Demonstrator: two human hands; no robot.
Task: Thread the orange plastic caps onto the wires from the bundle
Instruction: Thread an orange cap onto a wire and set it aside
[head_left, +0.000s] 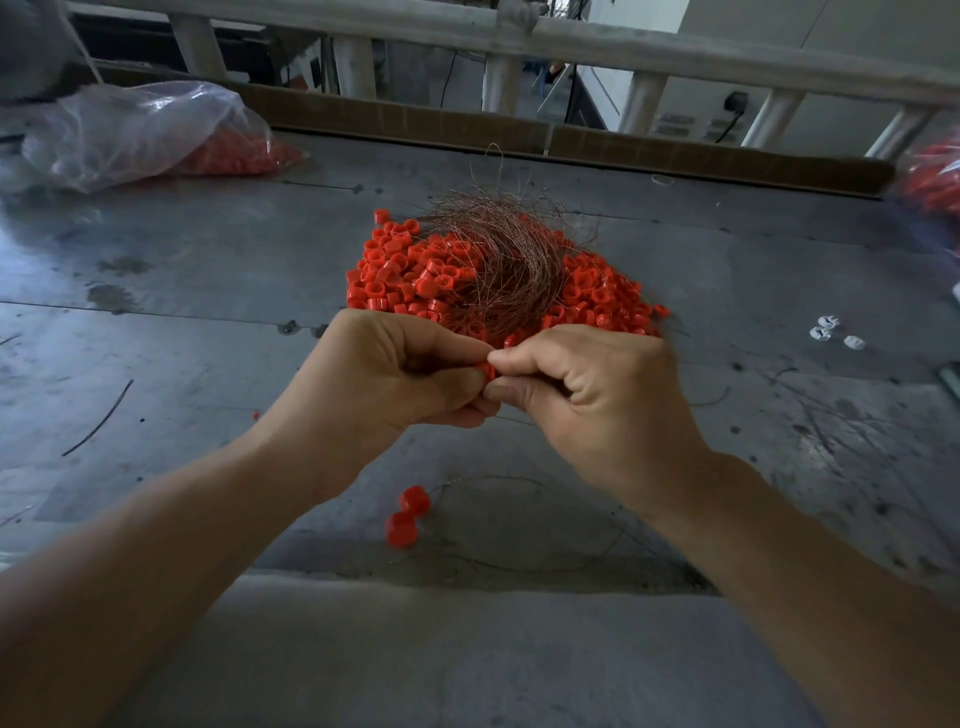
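A heap of orange plastic caps (415, 275) lies on the grey metal table (182, 270), with a bundle of thin copper-coloured wires (498, 260) spread over it. Just in front of the heap my left hand (384, 374) and my right hand (597, 389) meet fingertip to fingertip. Between them they pinch one orange cap (487, 370), mostly hidden by the fingers. Whether a wire passes through that cap I cannot tell. Below my hands, two orange caps (408, 514) hang on a thin wire (488, 479) that curves over the table's near edge.
A clear plastic bag (130, 130) holding more orange caps lies at the far left. Another bag of caps (935, 176) shows at the right edge. Small white pieces (831, 332) sit to the right. A loose dark wire (98, 421) lies at the left. A cardboard strip and railing border the back.
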